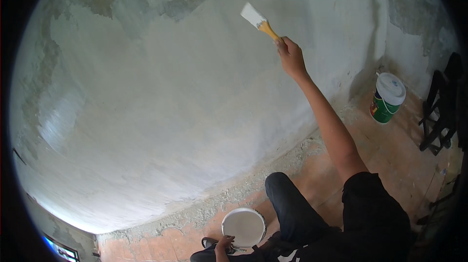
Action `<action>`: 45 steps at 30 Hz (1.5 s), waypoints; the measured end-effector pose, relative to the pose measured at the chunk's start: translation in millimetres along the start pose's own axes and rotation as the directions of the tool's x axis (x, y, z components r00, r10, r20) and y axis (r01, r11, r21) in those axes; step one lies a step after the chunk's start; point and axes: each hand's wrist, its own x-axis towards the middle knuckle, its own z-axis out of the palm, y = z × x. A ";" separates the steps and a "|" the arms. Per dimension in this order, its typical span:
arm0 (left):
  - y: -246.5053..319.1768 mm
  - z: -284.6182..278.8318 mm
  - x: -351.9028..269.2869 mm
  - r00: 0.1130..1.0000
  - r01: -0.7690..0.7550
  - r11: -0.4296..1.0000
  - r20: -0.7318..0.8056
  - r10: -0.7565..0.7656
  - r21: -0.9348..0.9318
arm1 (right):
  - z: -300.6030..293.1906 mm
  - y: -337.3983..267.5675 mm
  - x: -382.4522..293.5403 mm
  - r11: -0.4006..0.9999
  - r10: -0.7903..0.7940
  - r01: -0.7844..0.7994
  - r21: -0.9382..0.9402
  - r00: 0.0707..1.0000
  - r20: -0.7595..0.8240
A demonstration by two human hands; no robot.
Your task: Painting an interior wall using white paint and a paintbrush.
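Observation:
Raised towards the wall (164,90), my right hand (291,55) grips the yellow handle of a paintbrush (261,21). White paint coats its bristles, which lie against or just off the wall; which, I cannot tell. The wall is covered with a thin whitish coat, with darker grey patches along the top and left. Down by my knees, a round bucket (244,227) of pale paint stands on the floor. My left hand (225,242) is at the bucket's lower left rim, its fingers curled; whether it holds the rim or something else is unclear.
A lidded green and white paint bucket (385,105) stands near the wall corner at right. Dark folded furniture (438,112), perhaps a chair, is beyond it. Rough mortar residue (215,209) runs along the wall's foot beside the reddish tiled floor (380,152). A window (62,251) shows at lower left.

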 end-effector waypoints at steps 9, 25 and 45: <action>-44.5 1.2 25.6 0.998 -0.062 0.996 -0.024 0.061 -0.056 | 27.1 -70.2 50.9 0.435 -0.656 0.487 -0.758 0.747 0.104; 8.7 -7.1 -3.3 0.998 -0.061 0.997 -0.013 0.061 0.045 | 63.7 55.3 -113.4 -0.167 -0.468 0.685 -0.709 0.578 0.668; 13.7 -1.5 -12.3 0.995 -0.078 0.997 -0.066 0.079 0.014 | 46.5 -82.7 80.7 0.069 -0.683 0.514 -0.855 0.649 0.335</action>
